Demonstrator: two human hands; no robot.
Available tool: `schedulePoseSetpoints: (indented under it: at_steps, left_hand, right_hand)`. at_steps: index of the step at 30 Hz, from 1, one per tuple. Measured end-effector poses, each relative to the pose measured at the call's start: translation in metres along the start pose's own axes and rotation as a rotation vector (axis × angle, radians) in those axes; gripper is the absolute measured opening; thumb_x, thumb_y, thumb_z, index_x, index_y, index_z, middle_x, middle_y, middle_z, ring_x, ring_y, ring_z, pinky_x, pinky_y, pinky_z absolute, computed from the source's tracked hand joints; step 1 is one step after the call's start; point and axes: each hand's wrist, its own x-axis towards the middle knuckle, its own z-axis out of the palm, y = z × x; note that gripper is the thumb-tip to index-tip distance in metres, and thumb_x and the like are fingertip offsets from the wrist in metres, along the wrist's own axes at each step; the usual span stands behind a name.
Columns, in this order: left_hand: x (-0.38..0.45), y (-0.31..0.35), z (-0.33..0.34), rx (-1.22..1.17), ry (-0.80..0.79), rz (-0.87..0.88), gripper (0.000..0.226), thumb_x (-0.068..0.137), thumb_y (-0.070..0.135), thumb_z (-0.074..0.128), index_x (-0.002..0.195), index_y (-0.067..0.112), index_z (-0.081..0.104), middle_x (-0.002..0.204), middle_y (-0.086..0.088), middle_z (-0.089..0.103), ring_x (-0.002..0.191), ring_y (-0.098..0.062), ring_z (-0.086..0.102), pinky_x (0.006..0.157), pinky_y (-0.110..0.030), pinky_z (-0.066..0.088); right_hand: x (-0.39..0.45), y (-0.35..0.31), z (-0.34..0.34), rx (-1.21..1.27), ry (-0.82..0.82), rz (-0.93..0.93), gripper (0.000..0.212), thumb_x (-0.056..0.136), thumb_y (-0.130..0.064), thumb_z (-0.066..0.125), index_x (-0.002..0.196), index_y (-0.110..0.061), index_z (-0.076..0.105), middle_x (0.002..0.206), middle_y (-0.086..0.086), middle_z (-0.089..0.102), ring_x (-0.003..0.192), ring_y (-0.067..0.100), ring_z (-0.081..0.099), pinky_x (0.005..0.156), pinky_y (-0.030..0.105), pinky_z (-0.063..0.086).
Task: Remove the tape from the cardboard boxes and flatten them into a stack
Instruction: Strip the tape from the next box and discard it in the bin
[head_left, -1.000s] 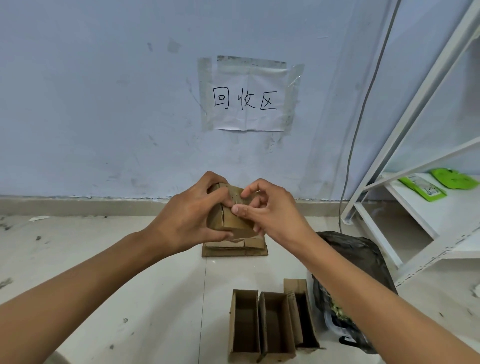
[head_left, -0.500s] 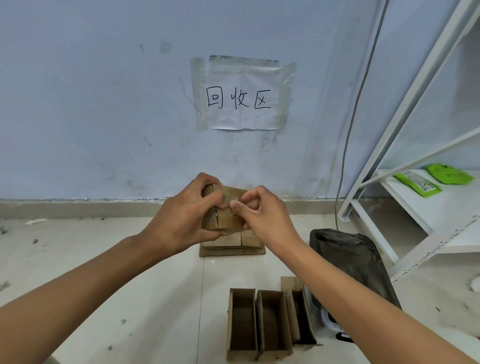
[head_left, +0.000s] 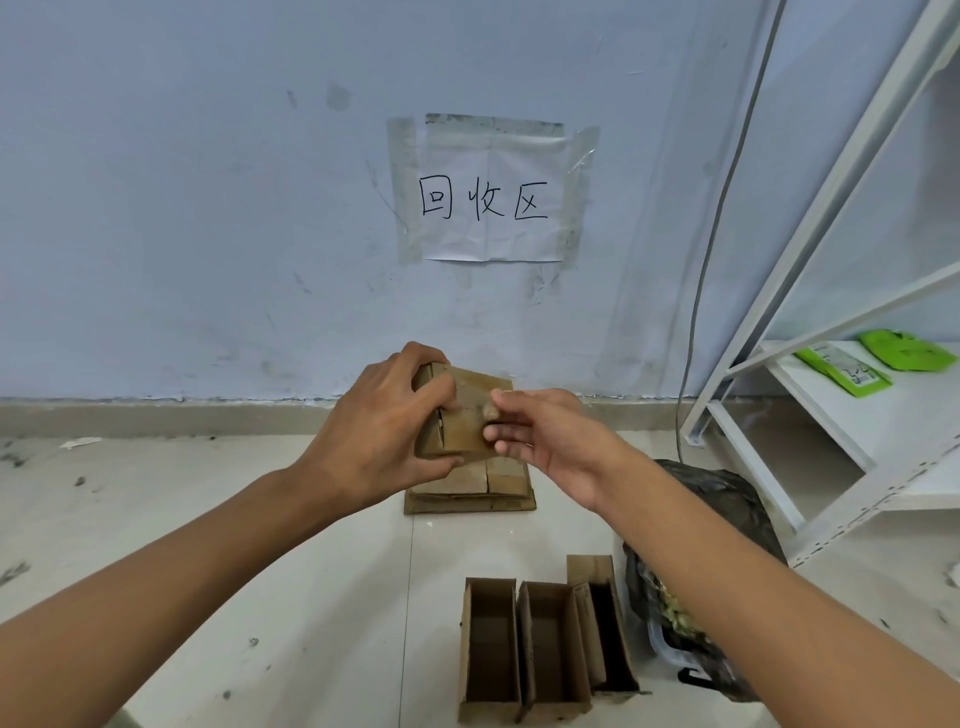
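Left hand (head_left: 374, 421) grips a small box (head_left: 470, 415) held up in the air, fingers over its top and thumb under its lower edge, while the right hand (head_left: 550, 441), fingers loosely extended, pinches something small and blurred at the box's right face. Below and behind them a flat stack (head_left: 470, 491) lies on the floor (head_left: 260, 571) by the wall; three open boxes (head_left: 545, 639) stand nearer, beside a black bag (head_left: 722, 499).
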Motion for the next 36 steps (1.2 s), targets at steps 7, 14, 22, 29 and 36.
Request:
schedulePoseSetpoints:
  at_steps: [7,14,22,29,36]
  left_hand:
    - [-0.003,0.001,0.009,0.087,-0.142,-0.052,0.061,0.069,0.069,0.074,0.101,0.023,0.049,0.125,0.005,0.047,0.098,-0.017,0.052,0.072,-0.031,0.041]
    - [-0.003,0.001,0.021,0.095,-0.241,-0.139,0.067,0.071,0.083,0.051,0.112,0.03,0.044,0.111,0.013,0.048,0.098,-0.014,0.048,0.078,-0.031,0.037]
    - [-0.002,-0.005,0.017,0.103,-0.237,-0.138,0.062,0.07,0.081,0.052,0.108,0.033,0.047,0.108,0.013,0.053,0.096,-0.014,0.048,0.078,-0.031,0.035]
    - [-0.001,-0.004,0.013,0.149,-0.257,-0.123,0.065,0.069,0.081,0.046,0.108,0.03,0.049,0.109,0.009,0.054,0.097,-0.017,0.048,0.08,-0.034,0.036]
    - [0.0,-0.003,0.01,0.16,-0.228,-0.127,0.061,0.072,0.077,0.059,0.108,0.029,0.049,0.112,0.009,0.055,0.1,-0.017,0.049,0.084,-0.035,0.041]
  right_hand:
    - [-0.001,0.001,0.001,-0.459,0.014,-0.115,0.014,0.106,-0.018,0.06,0.096,-0.009,0.065,0.087,0.006,0.072,0.073,0.014,0.075,0.064,0.026,0.057]
    - [-0.001,0.006,-0.003,-0.243,-0.1,-0.018,0.01,0.105,-0.016,0.063,0.098,-0.008,0.064,0.093,0.011,0.076,0.087,0.022,0.078,0.074,0.027,0.058]
    - [0.005,0.007,-0.019,-0.339,0.089,-0.122,0.017,0.096,-0.012,0.075,0.089,-0.007,0.061,0.082,0.017,0.072,0.064,0.02,0.07,0.056,0.026,0.055]
    - [0.008,0.013,-0.01,-0.529,0.152,-0.281,0.008,0.095,-0.017,0.077,0.092,-0.01,0.078,0.074,0.01,0.072,0.065,0.019,0.066,0.065,0.035,0.061]
    - [0.009,0.017,-0.007,-0.709,0.211,-0.317,0.019,0.085,-0.018,0.084,0.095,-0.018,0.068,0.073,-0.003,0.068,0.066,0.008,0.061,0.069,0.029,0.054]
